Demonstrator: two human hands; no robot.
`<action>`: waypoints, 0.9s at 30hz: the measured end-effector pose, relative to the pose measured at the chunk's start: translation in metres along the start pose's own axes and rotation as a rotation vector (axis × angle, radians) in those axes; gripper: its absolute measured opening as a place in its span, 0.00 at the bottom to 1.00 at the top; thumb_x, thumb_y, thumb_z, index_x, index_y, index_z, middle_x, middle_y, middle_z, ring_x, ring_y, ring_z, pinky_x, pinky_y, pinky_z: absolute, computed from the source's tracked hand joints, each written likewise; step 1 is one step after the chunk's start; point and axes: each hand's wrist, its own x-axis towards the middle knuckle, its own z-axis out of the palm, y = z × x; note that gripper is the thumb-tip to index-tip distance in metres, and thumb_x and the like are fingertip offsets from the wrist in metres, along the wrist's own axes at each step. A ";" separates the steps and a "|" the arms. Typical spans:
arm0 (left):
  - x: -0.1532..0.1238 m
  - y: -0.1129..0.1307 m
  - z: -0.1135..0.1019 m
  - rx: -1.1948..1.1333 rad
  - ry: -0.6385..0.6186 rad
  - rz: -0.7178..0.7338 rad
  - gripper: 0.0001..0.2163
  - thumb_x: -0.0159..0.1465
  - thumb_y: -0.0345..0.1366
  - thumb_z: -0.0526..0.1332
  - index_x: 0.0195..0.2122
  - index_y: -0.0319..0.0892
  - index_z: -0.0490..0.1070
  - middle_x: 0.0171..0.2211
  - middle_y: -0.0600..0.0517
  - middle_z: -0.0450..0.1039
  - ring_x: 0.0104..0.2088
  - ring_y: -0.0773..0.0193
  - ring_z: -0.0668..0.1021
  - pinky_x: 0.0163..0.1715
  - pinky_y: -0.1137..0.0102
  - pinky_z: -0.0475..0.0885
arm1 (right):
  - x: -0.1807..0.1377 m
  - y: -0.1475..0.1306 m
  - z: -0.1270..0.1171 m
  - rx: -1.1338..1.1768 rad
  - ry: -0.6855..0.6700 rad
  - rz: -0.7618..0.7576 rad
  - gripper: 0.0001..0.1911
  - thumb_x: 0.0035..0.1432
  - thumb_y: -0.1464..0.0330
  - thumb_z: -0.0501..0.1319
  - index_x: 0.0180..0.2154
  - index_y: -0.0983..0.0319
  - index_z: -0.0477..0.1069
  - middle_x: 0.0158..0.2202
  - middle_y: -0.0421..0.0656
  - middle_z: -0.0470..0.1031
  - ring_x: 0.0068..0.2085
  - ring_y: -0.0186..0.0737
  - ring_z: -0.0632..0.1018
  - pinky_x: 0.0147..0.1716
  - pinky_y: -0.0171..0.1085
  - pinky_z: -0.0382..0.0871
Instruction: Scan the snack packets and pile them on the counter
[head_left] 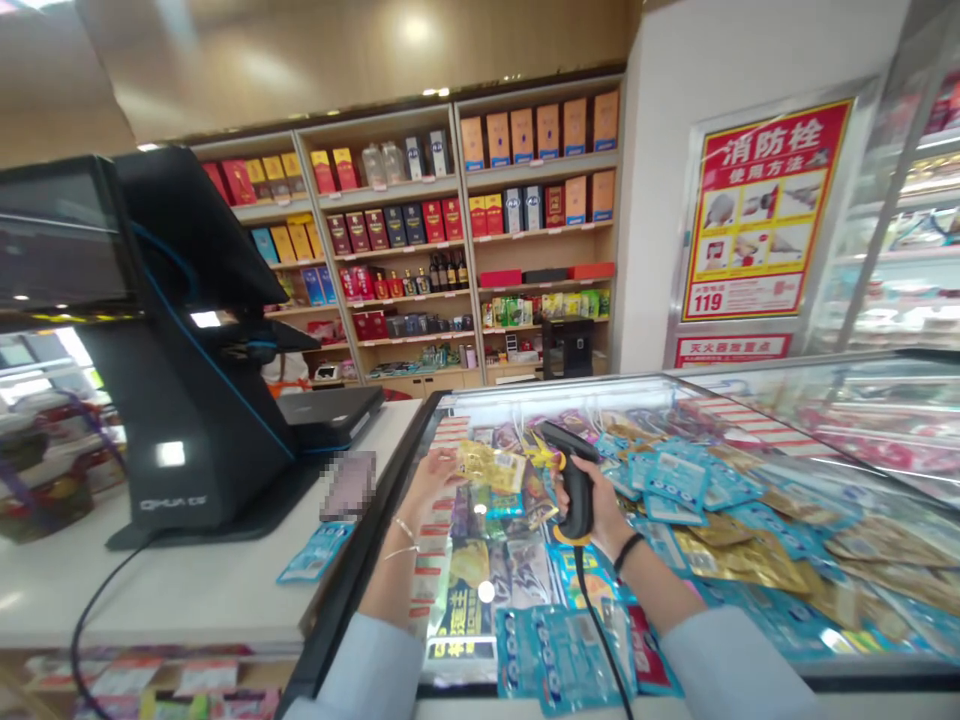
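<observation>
Nearest the camera: blue packets point(562, 655) lying flat at the near edge of the glass, the scanner's cord point(600, 630) crossing over them.

Gold packet point(491, 467): above the glass, left of the scanner. Left hand point(431, 480) closed on its left end, fingers appearing to pinch the edge. Judged light, thin-walled and pliant, slick on the outside; the foil likely to crease and throw glare. Best hold: a sealed edge, printed label left uncovered.

Scanner point(577, 500): right hand point(600, 500) wrapped round the handle, head tipped toward the gold packet. Judged rigid, fairly light, easy in one fist; cord a possible drag on loose packets. Handle is the place to hold.

Surface: glass counter point(847, 684), smooth, reflective; heap of blue and gold packets point(679, 475) to the right. White counter point(60, 590) adjoining at left, with register point(202, 440) and a single blue packet.

Room: shelves point(460, 230) of boxes and bottles behind; red sign point(765, 215) on the pale wall at right.
</observation>
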 end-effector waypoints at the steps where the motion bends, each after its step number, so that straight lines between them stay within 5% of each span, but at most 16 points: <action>1: 0.005 -0.004 0.000 -0.039 0.103 0.052 0.20 0.47 0.46 0.72 0.32 0.43 0.63 0.30 0.52 0.78 0.34 0.59 0.83 0.41 0.60 0.79 | -0.001 -0.001 0.001 -0.004 -0.013 0.001 0.16 0.50 0.55 0.63 0.29 0.62 0.72 0.15 0.39 0.68 0.14 0.32 0.65 0.12 0.30 0.59; 4: 0.014 -0.011 -0.003 -0.122 0.338 0.171 0.20 0.48 0.45 0.71 0.33 0.42 0.63 0.30 0.51 0.78 0.32 0.60 0.83 0.39 0.63 0.79 | -0.004 -0.001 0.008 -0.031 -0.044 0.002 0.16 0.50 0.55 0.63 0.31 0.62 0.73 0.15 0.39 0.69 0.14 0.32 0.65 0.12 0.30 0.59; 9: 0.015 -0.012 -0.009 -0.145 0.483 0.255 0.17 0.55 0.43 0.68 0.37 0.42 0.63 0.31 0.51 0.78 0.31 0.61 0.83 0.36 0.66 0.79 | -0.008 0.004 0.016 -0.200 -0.017 0.007 0.18 0.49 0.53 0.64 0.26 0.62 0.71 0.13 0.39 0.68 0.13 0.32 0.66 0.11 0.31 0.58; 27: 0.018 -0.015 -0.015 -0.053 0.550 0.338 0.15 0.58 0.45 0.66 0.37 0.44 0.62 0.31 0.52 0.78 0.33 0.60 0.83 0.37 0.64 0.79 | -0.012 0.008 0.021 -0.285 -0.038 -0.023 0.19 0.47 0.52 0.65 0.26 0.62 0.70 0.14 0.38 0.70 0.13 0.33 0.68 0.11 0.31 0.60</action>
